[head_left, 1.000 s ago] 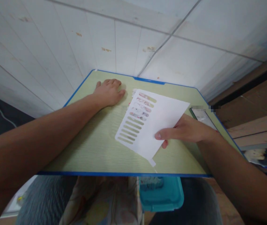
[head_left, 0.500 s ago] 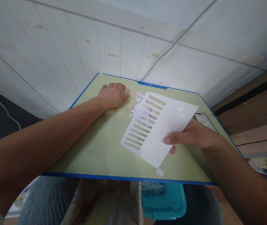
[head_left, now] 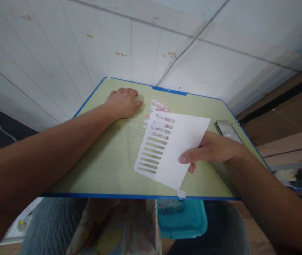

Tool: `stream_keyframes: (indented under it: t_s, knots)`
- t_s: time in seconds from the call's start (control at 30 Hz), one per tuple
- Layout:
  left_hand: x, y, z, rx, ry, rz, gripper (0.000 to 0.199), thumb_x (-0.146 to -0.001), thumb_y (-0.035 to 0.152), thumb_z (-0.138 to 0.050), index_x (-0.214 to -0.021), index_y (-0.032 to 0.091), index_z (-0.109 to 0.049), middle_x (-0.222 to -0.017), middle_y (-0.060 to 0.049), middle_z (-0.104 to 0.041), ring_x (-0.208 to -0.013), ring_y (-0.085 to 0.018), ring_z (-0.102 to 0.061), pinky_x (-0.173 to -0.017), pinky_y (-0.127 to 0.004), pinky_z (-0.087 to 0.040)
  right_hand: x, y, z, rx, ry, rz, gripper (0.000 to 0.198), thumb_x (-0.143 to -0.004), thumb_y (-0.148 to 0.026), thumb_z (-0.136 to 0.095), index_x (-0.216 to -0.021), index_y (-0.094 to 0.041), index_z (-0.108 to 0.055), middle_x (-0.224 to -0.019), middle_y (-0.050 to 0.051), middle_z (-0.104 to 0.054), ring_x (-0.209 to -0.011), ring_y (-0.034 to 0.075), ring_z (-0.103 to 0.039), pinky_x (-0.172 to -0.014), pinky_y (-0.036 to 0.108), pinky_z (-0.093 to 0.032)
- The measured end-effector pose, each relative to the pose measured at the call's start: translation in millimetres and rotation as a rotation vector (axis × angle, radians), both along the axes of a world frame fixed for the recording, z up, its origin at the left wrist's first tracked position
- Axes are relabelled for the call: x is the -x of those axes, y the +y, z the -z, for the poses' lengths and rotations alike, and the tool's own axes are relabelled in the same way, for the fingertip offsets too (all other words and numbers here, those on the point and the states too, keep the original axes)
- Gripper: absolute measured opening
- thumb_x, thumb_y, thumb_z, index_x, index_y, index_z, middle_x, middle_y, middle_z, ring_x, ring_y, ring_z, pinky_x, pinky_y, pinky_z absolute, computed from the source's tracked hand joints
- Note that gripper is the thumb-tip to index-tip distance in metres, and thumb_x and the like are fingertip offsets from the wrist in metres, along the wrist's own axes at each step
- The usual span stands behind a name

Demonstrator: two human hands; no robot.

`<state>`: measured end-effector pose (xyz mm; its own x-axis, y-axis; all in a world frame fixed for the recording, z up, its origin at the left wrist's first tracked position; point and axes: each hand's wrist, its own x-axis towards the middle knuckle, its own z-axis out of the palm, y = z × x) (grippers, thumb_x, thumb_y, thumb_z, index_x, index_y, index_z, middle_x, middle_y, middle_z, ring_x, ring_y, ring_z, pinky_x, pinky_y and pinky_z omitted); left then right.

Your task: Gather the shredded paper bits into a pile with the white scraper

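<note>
My right hand [head_left: 206, 148] pinches the right side of a thin white slotted sheet [head_left: 184, 140], thumb on top and the other fingers underneath. A row of long rounded slots runs down the sheet's left part. Pinkish-white paper scraps [head_left: 158, 106] lie on the table beyond its far left corner, and more scraps show through the upper slots. A small white tab [head_left: 181, 194] sticks out at the sheet's near corner. Palm down on the table, my left hand [head_left: 123, 102] rests to the left of the scraps, thumb apart from the fingers, holding nothing.
The small table [head_left: 108, 156] has a pale green top and blue edging. A phone-like flat object [head_left: 229, 131] lies near its right edge. Below the front edge is a turquoise plastic box [head_left: 184, 223]. A white panelled wall [head_left: 140, 53] with a hanging cable stands behind.
The slotted sheet has swung slightly and come nearer to me, uncovering more paper scraps at its far corner. My left hand stays in its place on the table.
</note>
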<state>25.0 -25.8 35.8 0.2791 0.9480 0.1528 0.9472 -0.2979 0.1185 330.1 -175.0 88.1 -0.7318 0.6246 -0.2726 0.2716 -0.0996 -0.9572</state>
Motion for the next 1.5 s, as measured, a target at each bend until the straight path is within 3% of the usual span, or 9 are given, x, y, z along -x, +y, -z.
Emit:
stream_keyframes:
  t_s: [0.13,0.27,0.6,0.7,0.83,0.97,1.03,1.27,1.5]
  knots:
    - [0.6,1.8,1.0,-0.007,-0.007,-0.001,0.067,-0.122,0.054,-0.043,-0.171,0.016,-0.067,-0.179,-0.021,-0.065,-0.168,-0.044,-0.057,-0.137,-0.058,-0.044,-1.5,1.5,-0.2,-0.017,0.009,0.058,0.024,-0.091,-0.035,-0.101,-0.098,-0.017,-0.086,-0.085,0.004,-0.087,-0.061,0.018,-0.079,-0.053,0.025,-0.069]
    - [2.6,5.2,2.9,0.003,-0.007,0.003,0.067,-0.121,0.057,-0.046,-0.173,0.02,-0.066,-0.179,-0.018,-0.066,-0.167,-0.043,-0.058,-0.138,-0.056,-0.044,-2.6,0.6,0.5,0.035,-0.035,0.002,0.021,-0.093,-0.034,-0.097,-0.101,-0.017,-0.087,-0.088,0.004,-0.088,-0.065,0.018,-0.081,-0.057,0.025,-0.07]
    - [1.7,2.2,2.1,-0.008,-0.011,0.01,0.068,-0.119,0.054,-0.045,-0.169,0.014,-0.069,-0.177,-0.022,-0.067,-0.165,-0.044,-0.059,-0.135,-0.058,-0.047,1.7,-4.4,-2.1,0.094,-0.006,-0.056,0.027,-0.092,-0.035,-0.098,-0.109,-0.017,-0.089,-0.096,0.006,-0.091,-0.071,0.019,-0.083,-0.056,0.024,-0.069]
    - [2.2,2.4,1.0,-0.009,-0.018,0.009,0.069,-0.118,0.056,-0.046,-0.168,0.016,-0.07,-0.176,-0.021,-0.068,-0.164,-0.042,-0.06,-0.134,-0.056,-0.048,-1.2,1.6,5.4,-0.051,0.052,0.123,0.028,-0.09,-0.041,-0.1,-0.1,-0.019,-0.087,-0.084,0.004,-0.087,-0.06,0.02,-0.077,-0.05,0.027,-0.066]
    - [4.8,5.5,-1.8,-0.006,-0.077,-0.006,0.059,-0.115,0.048,-0.052,-0.162,0.022,-0.079,-0.171,-0.014,-0.074,-0.162,-0.038,-0.064,-0.133,-0.051,-0.051,-12.7,20.0,20.5,-0.355,0.084,0.571,0.03,-0.094,-0.046,-0.094,-0.082,-0.024,-0.078,-0.069,0.004,-0.078,-0.055,0.025,-0.071,-0.053,0.039,-0.067]
    - [7.2,7.8,-4.0,-0.023,-0.125,-0.071,0.052,-0.114,0.032,-0.049,-0.15,0.028,-0.087,-0.159,-0.009,-0.083,-0.154,-0.036,-0.069,-0.131,-0.054,-0.051,-13.3,35.0,26.8,-0.475,0.026,0.828,0.022,-0.092,-0.039,-0.09,-0.082,-0.025,-0.076,-0.073,0.006,-0.079,-0.058,0.028,-0.072,-0.057,0.045,-0.066]
    - [7.4,6.8,-4.0,-0.041,-0.138,-0.064,0.052,-0.113,0.028,-0.049,-0.148,0.028,-0.088,-0.157,-0.01,-0.085,-0.152,-0.037,-0.07,-0.132,-0.058,-0.049,-5.7,35.4,25.4,-0.497,0.016,0.878,0.019,-0.09,-0.036,-0.09,-0.081,-0.025,-0.077,-0.071,0.006,-0.079,-0.057,0.027,-0.071,-0.057,0.044,-0.064]
    - [7.1,3.1,-1.9,-0.049,-0.164,-0.032,0.053,-0.109,0.024,-0.051,-0.147,0.025,-0.089,-0.156,-0.015,-0.084,-0.152,-0.04,-0.069,-0.13,-0.064,-0.05,27.7,18.4,11.9,-0.619,-0.159,0.656,0.04,-0.1,-0.046,-0.084,-0.067,-0.025,-0.078,-0.069,0.009,-0.079,-0.066,0.028,-0.076,-0.072,0.043,-0.069]
    - [4.6,2.9,-1.5,-0.053,-0.153,-0.027,0.05,-0.111,0.024,-0.053,-0.146,0.023,-0.088,-0.157,-0.015,-0.083,-0.15,-0.04,-0.07,-0.129,-0.06,-0.05,34.9,6.3,19.1,-0.675,-0.134,0.613,0.047,-0.103,-0.056,-0.083,-0.067,-0.027,-0.076,-0.068,0.008,-0.078,-0.066,0.028,-0.075,-0.066,0.041,-0.067]
